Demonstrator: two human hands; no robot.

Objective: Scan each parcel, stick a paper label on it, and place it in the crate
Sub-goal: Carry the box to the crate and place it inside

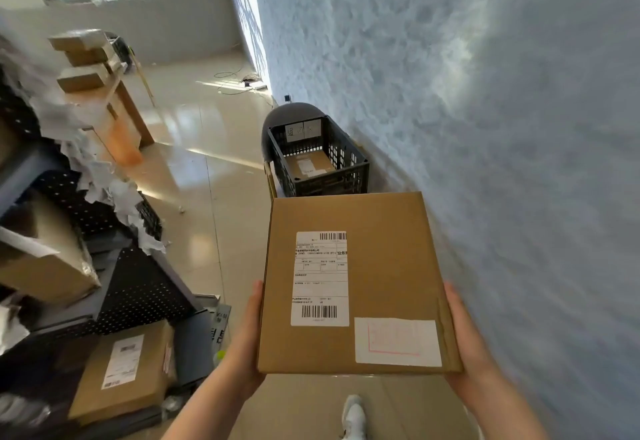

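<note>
I hold a flat brown cardboard parcel level in front of me, gripped on both sides. My left hand clasps its left edge and my right hand its right edge. On top sit a white shipping label with barcodes and a smaller white paper label near the right corner. Just beyond the parcel, on a dark chair by the wall, stands the black slatted crate. One labelled parcel lies flat on its bottom.
A rough white wall runs along the right. On the left stand dark perforated racks with torn paper strips and more cardboard parcels. A wooden desk with stacked boxes is further back. Glossy tiled floor lies between; my white shoe shows below.
</note>
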